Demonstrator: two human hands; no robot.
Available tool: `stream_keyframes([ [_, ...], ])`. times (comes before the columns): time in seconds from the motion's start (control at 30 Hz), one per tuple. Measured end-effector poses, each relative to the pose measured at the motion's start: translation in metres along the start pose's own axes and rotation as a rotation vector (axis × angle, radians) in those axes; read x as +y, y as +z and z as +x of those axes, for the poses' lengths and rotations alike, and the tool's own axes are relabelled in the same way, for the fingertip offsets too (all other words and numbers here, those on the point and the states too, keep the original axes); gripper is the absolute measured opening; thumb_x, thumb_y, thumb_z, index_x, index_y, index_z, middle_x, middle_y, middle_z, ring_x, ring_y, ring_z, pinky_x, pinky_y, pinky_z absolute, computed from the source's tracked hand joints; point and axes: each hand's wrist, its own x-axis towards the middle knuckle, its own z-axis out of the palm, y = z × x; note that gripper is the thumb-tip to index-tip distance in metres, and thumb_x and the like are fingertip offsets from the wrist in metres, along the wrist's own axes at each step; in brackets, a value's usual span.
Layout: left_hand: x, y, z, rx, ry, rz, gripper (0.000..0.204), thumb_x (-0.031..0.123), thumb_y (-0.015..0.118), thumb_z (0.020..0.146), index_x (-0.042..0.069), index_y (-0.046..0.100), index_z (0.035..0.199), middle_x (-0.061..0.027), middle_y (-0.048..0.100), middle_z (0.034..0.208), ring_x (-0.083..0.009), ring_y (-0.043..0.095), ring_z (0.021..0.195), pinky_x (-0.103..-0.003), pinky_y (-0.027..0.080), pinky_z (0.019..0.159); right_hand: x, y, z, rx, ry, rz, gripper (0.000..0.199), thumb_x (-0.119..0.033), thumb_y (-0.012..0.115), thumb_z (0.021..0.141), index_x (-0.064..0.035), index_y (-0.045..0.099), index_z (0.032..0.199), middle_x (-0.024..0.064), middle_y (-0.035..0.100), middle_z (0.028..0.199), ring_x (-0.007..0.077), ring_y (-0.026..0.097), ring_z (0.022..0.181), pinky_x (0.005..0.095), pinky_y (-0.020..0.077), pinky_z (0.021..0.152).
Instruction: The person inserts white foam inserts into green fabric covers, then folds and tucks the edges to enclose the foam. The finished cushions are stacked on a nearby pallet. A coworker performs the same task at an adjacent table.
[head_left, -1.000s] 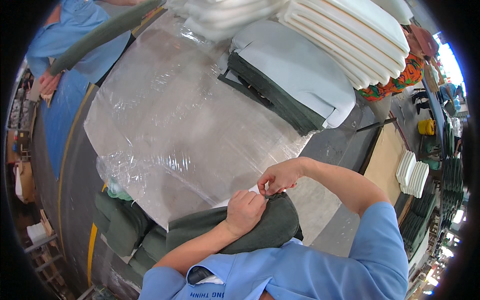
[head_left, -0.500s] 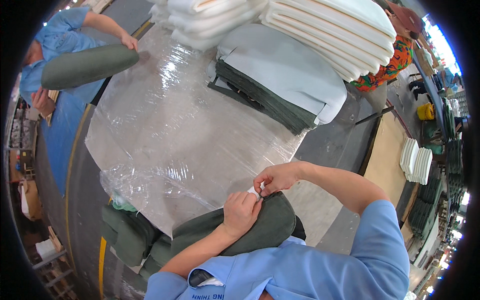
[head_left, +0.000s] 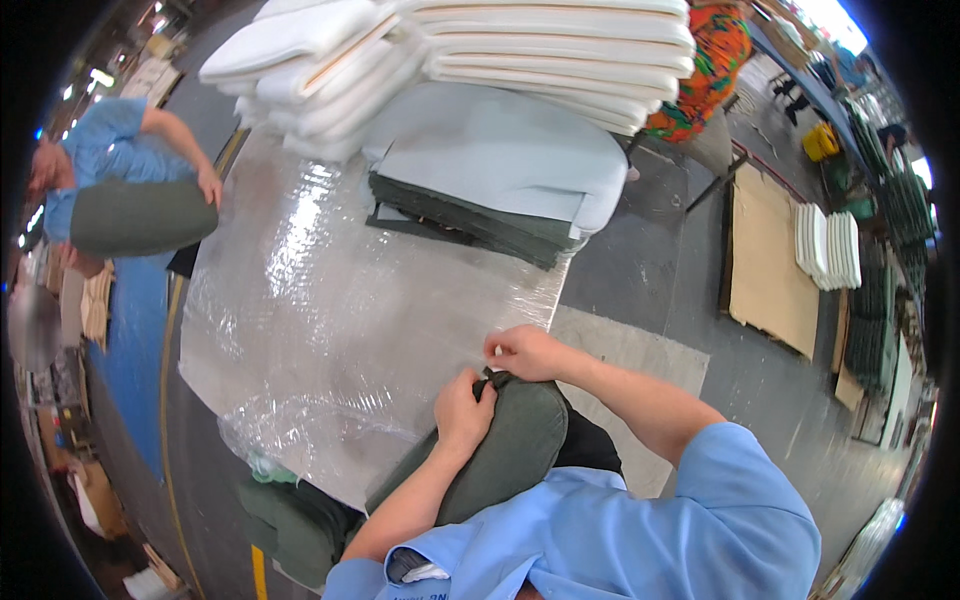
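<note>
A dark green fabric-covered cushion [head_left: 508,440] rests upright against my body at the near edge of the table. My left hand [head_left: 464,415] is closed on the dark fabric at the cushion's upper edge, its fingertips at a small bunched fold. Just above and to the right, my right hand [head_left: 525,353] is pinched, its thumb and finger together at the corner beside that fold. Whatever lies between those fingertips is too small to make out. The cushion's lower side is hidden by my left forearm and shirt.
Plastic film wraps the table [head_left: 330,330]. On it lies a stack of grey and dark green covers [head_left: 500,150], with white foam pads [head_left: 560,50] behind. More green cushions [head_left: 300,520] sit below left. At far left a person [head_left: 110,150] holds a green cushion [head_left: 145,217].
White filling showed between my hands before; dark fabric is there now. My right hand has lifted slightly off the cushion's edge. The view has shifted, and the far-left person's cushion has turned.
</note>
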Motion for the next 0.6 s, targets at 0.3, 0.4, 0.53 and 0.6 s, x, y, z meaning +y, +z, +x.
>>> stream_keyframes([
  [0.3, -0.046, -0.051, 0.012, -0.713, -0.508, -0.585, 0.035, 0.031, 0.077, 0.098, 0.000, 0.075, 0.116, -0.0033, 0.076, 0.098, -0.0117, 0.069, 0.078, -0.030, 0.056, 0.071, 0.051, 0.088, -0.101, 0.178, 0.444, 1.238, 0.017, -0.016, 0.063, 0.104, -0.0093, 0.064, 0.120, -0.0008, 0.067, 0.098, 0.0113, 0.064, 0.087, 0.0301, 0.0538, 0.075],
  [0.4, -0.036, -0.057, 0.007, -0.759, -0.487, -0.364, 0.035, 0.034, 0.072, 0.102, 0.000, 0.077, 0.110, -0.0025, 0.076, 0.095, -0.0107, 0.067, 0.077, -0.031, 0.055, 0.070, 0.052, 0.107, -0.104, 0.205, 0.372, 1.335, 0.016, -0.013, 0.063, 0.104, -0.0100, 0.062, 0.120, 0.0008, 0.067, 0.100, 0.0127, 0.065, 0.090, 0.0301, 0.0548, 0.079],
  [0.53, -0.038, -0.031, -0.007, -0.621, -0.404, -0.495, 0.043, 0.040, 0.066, 0.106, -0.001, 0.076, 0.110, -0.0031, 0.076, 0.094, -0.0124, 0.068, 0.080, -0.032, 0.053, 0.070, 0.045, 0.113, -0.113, 0.372, 0.270, 1.437, 0.014, -0.009, 0.064, 0.103, -0.0107, 0.062, 0.116, 0.0037, 0.069, 0.102, 0.0148, 0.068, 0.093, 0.0328, 0.0573, 0.083],
  [0.6, -0.028, -0.022, -0.008, -0.571, -0.338, -0.455, 0.046, 0.042, 0.062, 0.107, -0.002, 0.076, 0.110, -0.0058, 0.077, 0.091, -0.0140, 0.068, 0.080, -0.034, 0.054, 0.072, 0.028, 0.099, -0.117, 0.479, 0.329, 1.575, 0.011, -0.012, 0.062, 0.105, -0.0103, 0.064, 0.115, 0.0054, 0.070, 0.102, 0.0163, 0.069, 0.093, 0.0338, 0.0587, 0.084],
])
